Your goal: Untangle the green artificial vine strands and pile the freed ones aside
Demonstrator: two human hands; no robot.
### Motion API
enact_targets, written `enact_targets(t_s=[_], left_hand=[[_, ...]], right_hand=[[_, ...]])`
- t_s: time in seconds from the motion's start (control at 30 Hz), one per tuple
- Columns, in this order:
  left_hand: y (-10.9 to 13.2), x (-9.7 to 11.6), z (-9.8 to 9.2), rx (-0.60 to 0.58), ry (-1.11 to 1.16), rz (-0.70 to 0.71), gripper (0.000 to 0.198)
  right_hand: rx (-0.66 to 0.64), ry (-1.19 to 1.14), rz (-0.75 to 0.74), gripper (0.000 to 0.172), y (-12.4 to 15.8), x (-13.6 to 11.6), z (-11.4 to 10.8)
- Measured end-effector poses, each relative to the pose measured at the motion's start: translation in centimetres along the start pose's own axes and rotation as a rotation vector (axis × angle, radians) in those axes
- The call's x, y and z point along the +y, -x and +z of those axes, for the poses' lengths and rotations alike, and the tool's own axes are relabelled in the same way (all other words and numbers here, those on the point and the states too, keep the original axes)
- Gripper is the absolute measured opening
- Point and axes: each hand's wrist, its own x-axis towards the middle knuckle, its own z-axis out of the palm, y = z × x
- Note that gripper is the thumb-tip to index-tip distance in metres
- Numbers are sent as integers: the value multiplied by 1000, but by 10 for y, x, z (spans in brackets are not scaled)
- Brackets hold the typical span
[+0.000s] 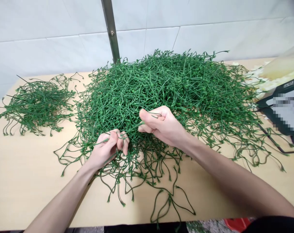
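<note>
Thin green artificial plant stems lie in a big tangled heap (161,81) across the middle of the table. In front of this heap, my left hand (110,145) is closed on a green stem, with the thumb pressed against the curled fingers. Slightly higher and to the right, my right hand (156,124) pinches a green stem between thumb and forefinger, and a bit of it sticks out over the thumb. Between the two hands runs a stretch of green stem; whether both grip the same piece I cannot tell.
A smaller pile of stems (40,105) lies on the left of the wooden table (23,181). White petals (256,76) and a dark-edged package (283,100) are at the right. Behind the heap, a metal post (110,32) stands against the tiled wall (52,19).
</note>
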Motion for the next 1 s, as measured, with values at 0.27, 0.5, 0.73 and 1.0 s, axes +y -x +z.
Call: enact_targets(t_s=[0.27, 0.5, 0.73, 1.0], left_hand=[[3, 0, -3, -115, -2, -72, 49], [7, 1, -7, -210, -97, -61, 51], [2, 9, -5, -299, -175, 4, 53], [3, 12, -4, -223, -363, 11, 47]], right_hand=[[-62, 744, -327, 59, 9, -35, -7], [-164, 865, -518, 13, 8, -41, -10], [-554, 729, -140, 11, 9, -38, -10], [-544, 721, -36, 14, 11, -39, -9]])
